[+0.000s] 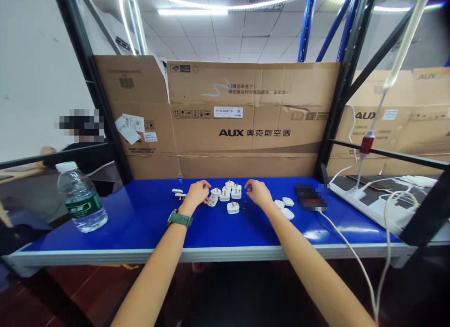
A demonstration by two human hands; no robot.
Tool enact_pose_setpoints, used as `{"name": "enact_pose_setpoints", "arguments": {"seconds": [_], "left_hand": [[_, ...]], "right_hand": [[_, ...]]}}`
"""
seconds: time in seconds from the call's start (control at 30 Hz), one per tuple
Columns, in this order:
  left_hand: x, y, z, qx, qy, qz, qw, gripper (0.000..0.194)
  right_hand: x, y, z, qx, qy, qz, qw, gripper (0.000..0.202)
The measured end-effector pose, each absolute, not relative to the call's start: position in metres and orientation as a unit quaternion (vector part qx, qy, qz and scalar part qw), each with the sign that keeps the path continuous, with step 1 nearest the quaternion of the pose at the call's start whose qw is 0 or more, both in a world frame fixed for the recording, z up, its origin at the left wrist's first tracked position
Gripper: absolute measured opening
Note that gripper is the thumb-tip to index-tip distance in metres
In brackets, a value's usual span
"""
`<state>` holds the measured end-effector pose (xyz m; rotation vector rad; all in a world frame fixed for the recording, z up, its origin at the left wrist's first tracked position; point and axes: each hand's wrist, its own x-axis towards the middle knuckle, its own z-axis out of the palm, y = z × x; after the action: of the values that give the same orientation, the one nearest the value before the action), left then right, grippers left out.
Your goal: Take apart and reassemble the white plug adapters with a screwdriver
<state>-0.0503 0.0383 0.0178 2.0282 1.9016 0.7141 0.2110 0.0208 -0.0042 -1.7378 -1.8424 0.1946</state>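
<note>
Several white three-pin plugs (225, 194) stand in a cluster on the blue tabletop, metal pins up. One more plug (232, 208) sits a little nearer to me. My left hand (197, 195), with a green-strapped watch on the wrist, is at the cluster's left side. Its thumb is beside a tilted plug (212, 201), apparently touching it, and its fingers are curled but apart. On the cluster's right is my right hand (259, 193), fingers bent and slightly apart, with nothing visible in them. Tiny dark pieces (244, 205) lie between the hands, too small to name.
White pieces (287, 213) lie right of my right forearm, and others (177, 191) left of my left hand. A water bottle (81, 200) stands at the left; a dark phone-like device (311, 198) with a cable lies right. Cardboard (246, 125) closes the back. A person sits beyond.
</note>
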Motion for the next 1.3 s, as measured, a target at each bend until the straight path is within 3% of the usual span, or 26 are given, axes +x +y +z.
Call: {"name": "enact_pose_setpoints", "arguments": {"seconds": [0.1, 0.23, 0.4, 0.47, 0.6, 0.77, 1.03, 1.3], "left_hand": [[-0.053, 0.041, 0.017, 0.71, 0.632, 0.296, 0.098, 0.034], [-0.056, 0.04, 0.012, 0.784, 0.574, 0.235, 0.009, 0.02], [-0.056, 0.037, 0.004, 0.796, 0.585, 0.153, 0.023, 0.057], [-0.058, 0.037, 0.002, 0.795, 0.592, 0.13, 0.03, 0.06], [-0.06, 0.036, 0.002, 0.82, 0.563, 0.096, 0.043, 0.049], [-0.058, 0.031, 0.007, 0.833, 0.548, 0.078, 0.015, 0.034], [-0.053, 0.021, 0.016, 0.812, 0.572, 0.112, -0.03, 0.028], [-0.053, 0.022, 0.017, 0.808, 0.573, 0.125, -0.051, 0.027]], "right_hand": [[0.212, 0.021, -0.005, -0.663, -0.69, 0.06, 0.285, 0.029], [0.212, 0.02, -0.007, -0.693, -0.677, 0.053, 0.24, 0.022], [0.212, 0.02, -0.008, -0.686, -0.689, 0.07, 0.222, 0.015], [0.211, 0.02, -0.008, -0.683, -0.692, 0.072, 0.222, 0.016], [0.211, 0.017, -0.005, -0.701, -0.678, 0.058, 0.215, 0.018], [0.218, 0.01, -0.002, -0.784, -0.585, 0.004, 0.209, 0.036], [0.241, 0.011, 0.005, -0.84, -0.515, 0.066, 0.16, 0.061], [0.252, 0.026, -0.005, -0.792, -0.586, 0.075, 0.152, 0.051]]}}
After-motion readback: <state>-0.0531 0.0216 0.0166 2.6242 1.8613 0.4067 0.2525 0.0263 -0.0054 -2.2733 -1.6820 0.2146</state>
